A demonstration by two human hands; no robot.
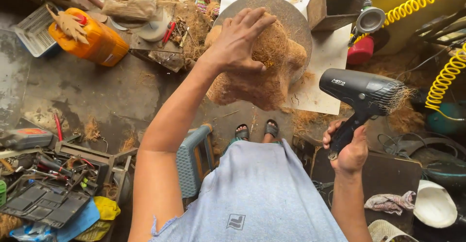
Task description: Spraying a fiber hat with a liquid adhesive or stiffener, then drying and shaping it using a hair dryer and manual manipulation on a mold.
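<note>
Left hand (238, 40): raised, fingers spread on coir figure (257, 72) | Right hand (350, 150): fingers wrapped round black hair dryer (361, 96) handle | Figure's lower front hidden.

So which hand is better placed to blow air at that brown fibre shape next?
The right hand, probably. It already grips the black hair dryer by its handle, beside the coir fibre shape. The left hand is pressed flat on top of that shape, steadying it.
</note>
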